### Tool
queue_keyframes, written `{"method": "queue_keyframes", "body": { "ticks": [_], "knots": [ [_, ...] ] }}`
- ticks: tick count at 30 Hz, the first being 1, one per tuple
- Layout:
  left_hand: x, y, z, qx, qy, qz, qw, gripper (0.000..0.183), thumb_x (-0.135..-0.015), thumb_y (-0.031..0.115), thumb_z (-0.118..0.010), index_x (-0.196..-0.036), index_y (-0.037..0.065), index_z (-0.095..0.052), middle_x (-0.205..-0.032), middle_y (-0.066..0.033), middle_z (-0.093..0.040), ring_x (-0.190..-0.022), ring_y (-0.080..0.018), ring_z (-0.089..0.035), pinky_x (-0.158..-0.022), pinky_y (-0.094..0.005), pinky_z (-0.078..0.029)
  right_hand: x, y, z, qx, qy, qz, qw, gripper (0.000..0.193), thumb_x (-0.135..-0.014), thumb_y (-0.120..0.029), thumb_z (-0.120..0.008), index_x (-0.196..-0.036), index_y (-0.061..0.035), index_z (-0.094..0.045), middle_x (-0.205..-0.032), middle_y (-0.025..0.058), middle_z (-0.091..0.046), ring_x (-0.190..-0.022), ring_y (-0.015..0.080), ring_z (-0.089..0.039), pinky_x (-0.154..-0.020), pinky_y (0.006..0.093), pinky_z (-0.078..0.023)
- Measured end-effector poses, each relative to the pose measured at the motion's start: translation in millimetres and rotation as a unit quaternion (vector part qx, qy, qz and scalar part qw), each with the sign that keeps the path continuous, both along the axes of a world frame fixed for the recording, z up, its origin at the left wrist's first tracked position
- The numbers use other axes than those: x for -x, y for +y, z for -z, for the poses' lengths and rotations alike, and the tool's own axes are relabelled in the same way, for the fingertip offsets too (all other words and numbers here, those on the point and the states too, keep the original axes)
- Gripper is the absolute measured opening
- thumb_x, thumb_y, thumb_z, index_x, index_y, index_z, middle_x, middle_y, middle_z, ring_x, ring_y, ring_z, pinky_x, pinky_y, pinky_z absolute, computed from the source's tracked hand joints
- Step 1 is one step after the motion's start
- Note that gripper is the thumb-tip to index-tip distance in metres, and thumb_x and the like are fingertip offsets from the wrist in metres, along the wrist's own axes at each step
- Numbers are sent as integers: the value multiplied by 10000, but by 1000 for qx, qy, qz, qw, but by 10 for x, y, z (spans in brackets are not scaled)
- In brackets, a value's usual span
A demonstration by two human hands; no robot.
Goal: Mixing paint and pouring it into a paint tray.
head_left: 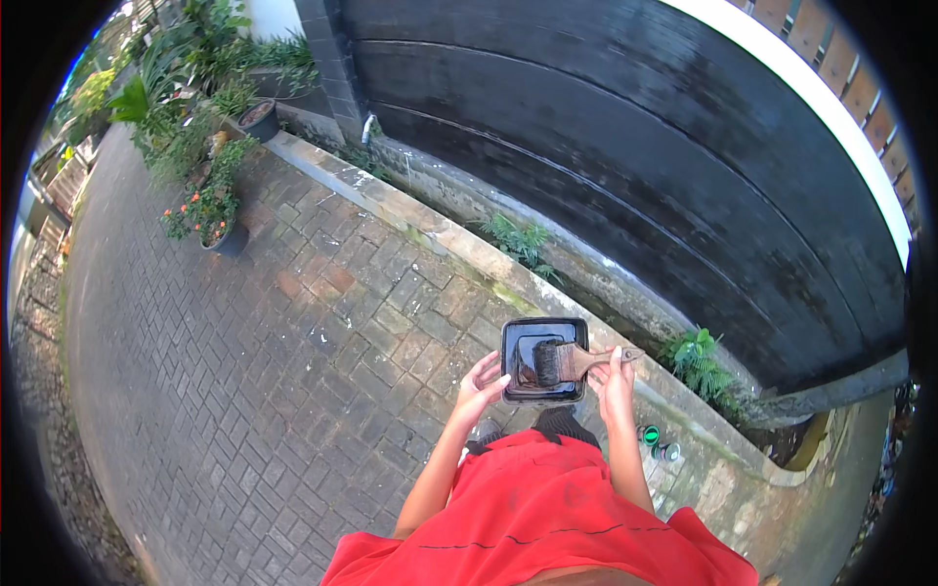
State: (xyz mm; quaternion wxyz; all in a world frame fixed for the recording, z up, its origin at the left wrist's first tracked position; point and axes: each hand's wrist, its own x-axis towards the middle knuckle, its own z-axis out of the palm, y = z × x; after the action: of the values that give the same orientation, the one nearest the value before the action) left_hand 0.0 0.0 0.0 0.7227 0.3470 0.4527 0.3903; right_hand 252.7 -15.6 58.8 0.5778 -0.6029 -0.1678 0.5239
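Observation:
A square black tray [520, 398] holding dark, glossy paint is in front of me at waist height. My left hand [481, 383] grips the tray's left side, thumb at the rim and fingers along the edge. In my right hand [614, 383] is the wooden handle of a wide paintbrush [576, 362], held between thumb and fingers at the tray's right side. The dark bristles lie over the paint, pointing left. Whether the right fingers also support the tray cannot be made out.
A black-painted wall [625, 107] rises ahead and right, behind a gutter and low concrete curb [430, 223]. Ferns [518, 237] grow in the gutter. Two small cans [666, 451] stand on the ground at my right. Potted plants [227, 240] line the far left of the brick paving [293, 391].

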Motion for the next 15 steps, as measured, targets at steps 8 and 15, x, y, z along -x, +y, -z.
{"method": "queue_keyframes", "body": {
  "ticks": [8,15],
  "knots": [
    [-18,-82,-30,12,-46,-31,998,697,-824,116,-708,-1422,111,-350,-1366,-186,-467,-1039,-166,-590,-729,-250,-490,50,-70,-122,-11,7,-5,1000,300,-984,-431,-433,-1089,-160,-507,-1086,67,-646,-893,160,-579,-812,346,-448],
    [-118,-112,60,34,0,-37,999,730,-808,197,-730,-1430,131,-352,-1409,-255,-375,-1168,-238,-520,-753,-314,-508,-81,-46,66,15,9,-15,1000,311,-979,-442,-439,-1091,-161,-512,-1087,64,-651,-892,147,-584,-769,315,-439]
  ]
}}
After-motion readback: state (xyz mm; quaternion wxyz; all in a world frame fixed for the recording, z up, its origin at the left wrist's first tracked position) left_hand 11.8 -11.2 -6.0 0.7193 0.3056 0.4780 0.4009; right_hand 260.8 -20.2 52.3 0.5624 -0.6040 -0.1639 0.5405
